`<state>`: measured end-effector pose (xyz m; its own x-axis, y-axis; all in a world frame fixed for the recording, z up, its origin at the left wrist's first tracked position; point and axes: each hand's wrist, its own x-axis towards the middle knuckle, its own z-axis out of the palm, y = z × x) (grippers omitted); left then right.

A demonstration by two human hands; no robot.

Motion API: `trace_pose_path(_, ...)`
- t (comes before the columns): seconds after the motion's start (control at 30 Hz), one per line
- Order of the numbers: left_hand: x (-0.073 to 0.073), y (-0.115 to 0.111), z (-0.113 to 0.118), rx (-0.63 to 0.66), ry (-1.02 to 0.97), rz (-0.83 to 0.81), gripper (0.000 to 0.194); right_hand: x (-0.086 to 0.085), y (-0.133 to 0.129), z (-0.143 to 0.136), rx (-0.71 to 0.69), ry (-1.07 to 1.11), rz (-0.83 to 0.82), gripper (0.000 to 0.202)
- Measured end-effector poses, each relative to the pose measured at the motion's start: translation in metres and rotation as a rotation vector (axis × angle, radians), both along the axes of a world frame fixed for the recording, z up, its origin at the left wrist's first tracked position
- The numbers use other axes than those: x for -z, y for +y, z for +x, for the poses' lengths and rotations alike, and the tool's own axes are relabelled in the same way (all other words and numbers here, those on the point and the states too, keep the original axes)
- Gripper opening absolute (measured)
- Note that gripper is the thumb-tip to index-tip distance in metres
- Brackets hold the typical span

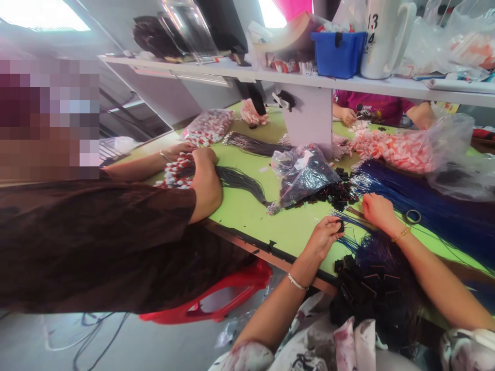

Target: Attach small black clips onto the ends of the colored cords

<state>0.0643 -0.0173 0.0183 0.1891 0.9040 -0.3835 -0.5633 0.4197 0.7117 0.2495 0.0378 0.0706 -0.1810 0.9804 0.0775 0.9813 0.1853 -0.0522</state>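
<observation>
Here's the left hand point(324, 238) pinching a small connector housing point(341, 225), black and blocky, above the green table point(247, 221); the right hand point(379, 210) curls beside long blue wires point(436, 219), and I can't tell whether it grips anything.

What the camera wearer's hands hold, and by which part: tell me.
The left hand pinches a small black piece by its picture-left side. Whether the right hand holds anything cannot be told.

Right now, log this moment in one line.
Left hand: holds small black piece | Right hand: curled beside blue wires, grip unclear | Nearby: clear plastic bag on green tabletop
</observation>
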Motion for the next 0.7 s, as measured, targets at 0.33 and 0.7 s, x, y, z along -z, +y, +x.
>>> trace_pose_path(0.33,-0.001,0.002,0.004,0.009,-0.053,0.008,0.024,0.005,-0.004,-0.009,-0.242,0.766,-0.147,0.017)
trace_pose_path(0.7,0.002,0.002,0.006,0.016,-0.162,0.000,0.020,0.011,-0.039,-0.021,-0.206,0.721,-0.089,0.009)
